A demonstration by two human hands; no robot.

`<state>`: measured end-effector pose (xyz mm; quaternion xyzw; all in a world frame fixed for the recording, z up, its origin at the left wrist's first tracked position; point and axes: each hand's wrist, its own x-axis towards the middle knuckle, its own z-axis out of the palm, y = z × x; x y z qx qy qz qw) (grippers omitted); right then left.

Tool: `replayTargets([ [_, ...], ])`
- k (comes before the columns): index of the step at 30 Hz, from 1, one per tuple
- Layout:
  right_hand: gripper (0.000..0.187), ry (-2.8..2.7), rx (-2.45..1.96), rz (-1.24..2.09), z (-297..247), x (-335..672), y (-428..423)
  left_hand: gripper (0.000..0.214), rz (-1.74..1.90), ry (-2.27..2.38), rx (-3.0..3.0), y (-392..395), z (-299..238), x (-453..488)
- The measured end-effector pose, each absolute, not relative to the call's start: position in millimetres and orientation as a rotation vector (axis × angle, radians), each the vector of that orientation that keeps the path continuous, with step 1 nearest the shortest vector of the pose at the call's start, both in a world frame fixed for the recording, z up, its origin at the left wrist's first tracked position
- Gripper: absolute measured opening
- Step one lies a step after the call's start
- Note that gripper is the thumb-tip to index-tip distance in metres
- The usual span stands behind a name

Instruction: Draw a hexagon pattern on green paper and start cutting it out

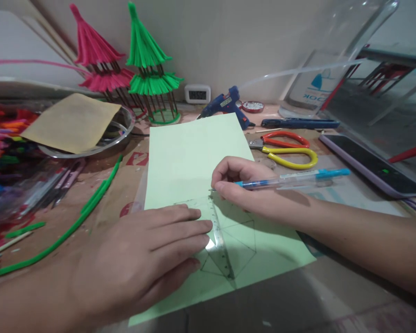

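Note:
A light green sheet of paper [194,152] lies before me, with dark straight lines drawn on its lower half. My left hand [142,249] rests flat, fingers stretched out, pressing a clear plastic ruler [223,254] onto the sheet. Scale marks run along the ruler's right edge; my fingers hide part of its shape. In my right hand [242,182] is a clear-barrelled pen [284,179] with blue parts, pinched close to its point. That point is at the paper, beside the ruler's upper end.
Behind the paper stand a pink pipe-cleaner tower [97,51], a green one [152,69], a small digital clock [197,94] and a blue glue gun [225,102]. Scissors [287,150] and a phone [370,162] lie right. A metal bowl [126,134] and green pipe cleaner [86,208] are left.

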<state>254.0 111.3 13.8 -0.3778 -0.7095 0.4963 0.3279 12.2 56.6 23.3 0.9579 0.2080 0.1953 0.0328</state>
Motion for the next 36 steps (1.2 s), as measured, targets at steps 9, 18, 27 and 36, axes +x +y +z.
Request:
replayTargets([
  [9,0.008,-1.866,-0.973,1.295,13.7,254.7,110.7,0.023,0.602,0.652,2.941,55.5,23.1,11.6],
  [18,0.009,-1.887,-0.993,1.286,13.2,255.5,110.9,0.025,0.564,0.646,2.956,57.1,24.2,10.2],
  [27,0.009,-1.893,-1.002,1.279,14.1,255.0,111.3,0.025,0.584,0.629,2.965,57.4,25.0,11.8],
  [36,0.008,-1.896,-0.989,1.282,14.6,254.3,111.5,0.025,0.557,0.641,2.975,57.5,24.1,11.0],
])
